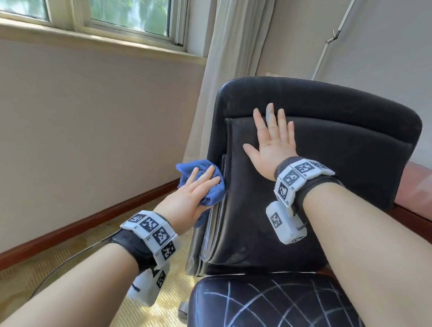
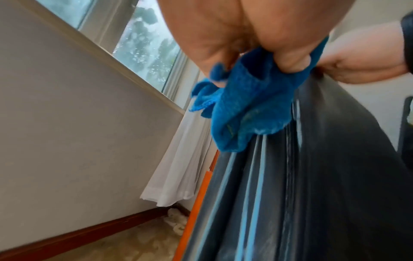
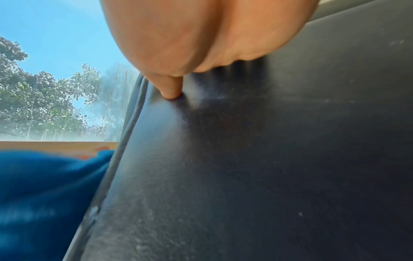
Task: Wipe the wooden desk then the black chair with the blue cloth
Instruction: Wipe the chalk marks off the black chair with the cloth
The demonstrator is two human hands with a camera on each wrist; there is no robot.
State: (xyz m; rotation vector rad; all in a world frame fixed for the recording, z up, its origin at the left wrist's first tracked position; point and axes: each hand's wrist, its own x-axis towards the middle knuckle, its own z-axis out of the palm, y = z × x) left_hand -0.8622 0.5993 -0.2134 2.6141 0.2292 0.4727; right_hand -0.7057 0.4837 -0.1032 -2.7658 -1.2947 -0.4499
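The black chair's backrest (image 1: 321,194) faces me, above its seat (image 1: 277,311), which is crossed by pale scratch lines. My left hand (image 1: 193,189) holds the bunched blue cloth (image 1: 197,167) against the backrest's left edge, fingers laid over it. The left wrist view shows the thumb tucked into the blue cloth (image 2: 245,109) beside the chair's ribbed side (image 2: 312,176). My right hand (image 1: 273,141) lies flat with spread fingers on the upper backrest. In the right wrist view its thumb (image 3: 170,88) touches the black leather (image 3: 268,159). The wooden desk (image 1: 423,189) shows behind the chair at right.
A beige wall (image 1: 86,131) with a window (image 1: 118,5) stands to the left, and a pale curtain (image 1: 231,39) hangs behind the chair. A red-brown skirting board (image 1: 81,226) meets yellowish carpet (image 1: 54,267), where a dark cable (image 1: 62,265) curves.
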